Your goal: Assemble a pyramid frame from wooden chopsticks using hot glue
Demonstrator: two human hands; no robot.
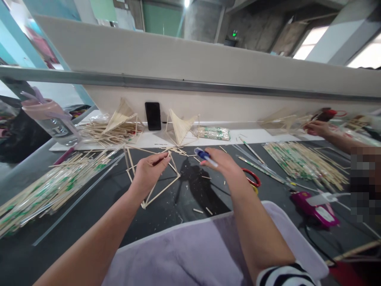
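My left hand (149, 172) is closed in a pinch at an upper corner of a wooden stick frame (162, 190). The frame stands on the dark table, its thin pale sticks joined into an open angular shape; my fingers and wrist cover part of it. Just to the right, my right hand (222, 161) is closed around a small blue tool (203, 154) with a pale translucent stick-like part; its exact kind is unclear. The tool is apart from the frame. Short stick offcuts (198, 211) lie scattered on the table below.
Bundles of wrapped sticks lie left (68, 178) and right (303, 163). Finished-looking stick models (182, 127) and a black phone (153, 116) stand behind. Red-handled scissors (252, 176), a magenta power strip (315, 208) and a bottle (55, 121) flank me. Another person's hand (317, 128) is at right.
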